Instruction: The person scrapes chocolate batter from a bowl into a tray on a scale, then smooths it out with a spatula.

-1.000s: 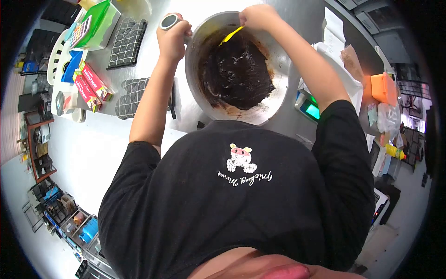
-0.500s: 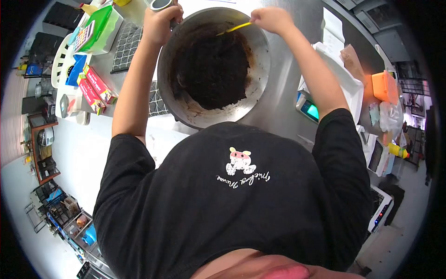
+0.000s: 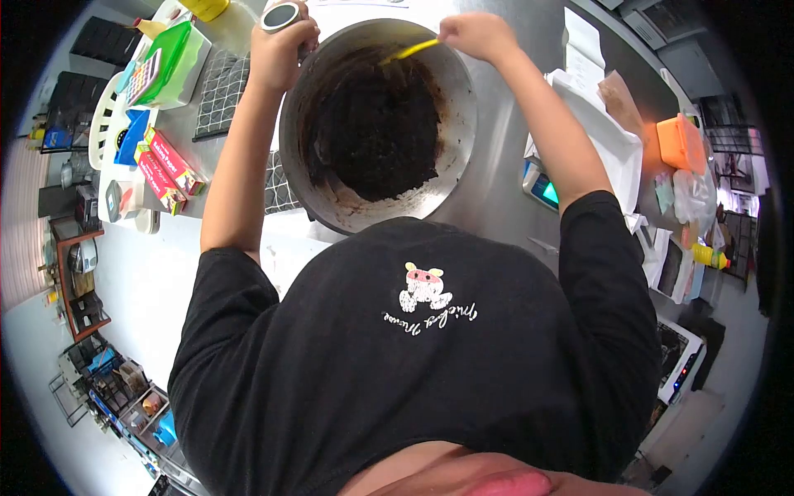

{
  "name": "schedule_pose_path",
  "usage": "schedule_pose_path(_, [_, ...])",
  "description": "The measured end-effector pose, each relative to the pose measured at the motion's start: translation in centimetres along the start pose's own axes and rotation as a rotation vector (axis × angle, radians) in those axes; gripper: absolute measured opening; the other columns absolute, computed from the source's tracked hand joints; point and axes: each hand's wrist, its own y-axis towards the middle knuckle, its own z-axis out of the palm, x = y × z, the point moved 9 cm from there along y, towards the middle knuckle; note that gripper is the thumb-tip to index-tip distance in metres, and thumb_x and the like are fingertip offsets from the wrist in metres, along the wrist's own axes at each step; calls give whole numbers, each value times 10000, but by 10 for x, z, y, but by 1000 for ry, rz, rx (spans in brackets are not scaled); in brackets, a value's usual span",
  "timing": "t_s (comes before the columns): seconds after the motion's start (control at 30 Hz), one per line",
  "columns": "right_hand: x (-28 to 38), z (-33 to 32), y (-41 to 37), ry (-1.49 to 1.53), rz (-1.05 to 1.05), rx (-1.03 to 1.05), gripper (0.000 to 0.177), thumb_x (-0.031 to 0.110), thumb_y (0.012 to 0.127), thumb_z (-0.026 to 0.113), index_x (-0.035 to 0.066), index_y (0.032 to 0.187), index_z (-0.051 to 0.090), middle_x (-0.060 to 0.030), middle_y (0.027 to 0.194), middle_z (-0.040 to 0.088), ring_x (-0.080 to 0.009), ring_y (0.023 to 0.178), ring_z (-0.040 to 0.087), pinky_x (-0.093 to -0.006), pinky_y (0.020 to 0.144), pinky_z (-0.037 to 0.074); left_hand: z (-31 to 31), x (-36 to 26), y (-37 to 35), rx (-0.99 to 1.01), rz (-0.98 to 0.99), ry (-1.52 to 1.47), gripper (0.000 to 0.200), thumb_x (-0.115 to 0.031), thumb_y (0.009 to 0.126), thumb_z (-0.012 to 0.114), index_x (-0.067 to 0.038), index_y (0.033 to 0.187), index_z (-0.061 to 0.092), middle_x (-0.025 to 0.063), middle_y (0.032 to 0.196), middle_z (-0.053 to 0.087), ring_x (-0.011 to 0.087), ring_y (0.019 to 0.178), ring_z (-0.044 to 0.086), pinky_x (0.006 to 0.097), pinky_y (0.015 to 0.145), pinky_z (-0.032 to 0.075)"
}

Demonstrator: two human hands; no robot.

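A large metal bowl (image 3: 451,157), tilted toward me, holds a dark brown mixture (image 3: 376,136) that also smears its inner wall. My right hand (image 3: 478,36) is closed on the handle of a yellow spatula (image 3: 413,50), whose tip touches the far inner side of the bowl. At the bowl's upper left, my left hand (image 3: 284,45) is wrapped round a handle with a round dark end (image 3: 280,16). Whether that handle belongs to the bowl cannot be made out.
Left of the bowl are a wire rack (image 3: 222,95), baking paper boxes (image 3: 169,169) and a green-lidded container (image 3: 174,66). To the right stand a scale (image 3: 542,188), a white tray (image 3: 620,149) and an orange container (image 3: 681,144).
My right hand and the yellow spatula have shifted slightly left. My left hand has moved a little down and left, and the view has shifted slightly.
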Motion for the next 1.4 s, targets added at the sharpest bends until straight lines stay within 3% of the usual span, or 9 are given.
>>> schedule_pose_path(0.2, [-11,60,-32,13,44,290,167,271,770,555,227,870,681,-31,837,667,-244,819,633,-377,709,501,3,-6,-7,-44,-30,46,135,49,662,539,-30,745,466,58,613,479,141,511,458,265,504,384])
schedule_pose_path(0.33, [-6,4,-9,52,103,85,178,272,766,542,219,869,678,-31,847,669,-241,819,634,-374,700,501,9,-9,-7,-43,-14,76,137,50,667,547,-30,758,483,55,630,497,138,519,464,262,512,388])
schedule_pose_path(0.7, [109,62,-51,92,-271,406,155,212,742,581,215,852,691,-27,806,672,-232,787,645,-384,691,509,0,-2,-5,-44,45,34,81,30,708,555,-21,728,496,43,598,469,130,515,460,260,505,380])
schedule_pose_path(0.8, [107,46,-48,86,-315,368,150,216,738,584,220,840,693,-27,802,671,-232,782,645,-382,688,510,6,-10,-7,-55,43,48,65,10,726,572,-12,743,514,56,627,493,144,534,475,268,525,395])
schedule_pose_path(0.83, [101,39,-40,80,-307,327,152,218,734,586,232,839,695,-22,802,671,-227,781,645,-377,682,510,18,-25,-11,-108,24,143,83,15,685,542,-39,666,481,37,566,470,127,470,443,252,458,355])
schedule_pose_path(0.97, [65,7,-12,244,-107,80,151,213,753,579,194,856,687,-35,840,677,-228,798,641,-358,679,504,19,-32,-13,-123,26,267,107,5,663,513,-56,585,469,20,501,454,112,411,425,235,396,328])
schedule_pose_path(1.2, [146,57,-41,232,-361,270,143,240,737,589,231,835,692,-29,789,671,-242,752,649,-376,660,520,17,-30,-12,-149,15,273,120,-3,669,508,-58,569,469,18,495,454,109,412,423,235,396,323])
schedule_pose_path(1.33, [135,52,-43,205,-330,295,151,243,732,592,241,842,695,-28,803,671,-224,769,647,-374,675,516,14,-29,-14,-150,-2,284,104,-16,669,511,-57,577,486,16,494,459,108,408,423,234,392,319])
schedule_pose_path(1.4, [108,27,-22,264,-264,131,168,237,748,575,236,870,691,-23,811,671,-209,787,645,-373,688,512,15,-31,-15,-135,-2,280,99,-22,672,511,-57,581,493,16,494,465,107,407,425,234,389,318])
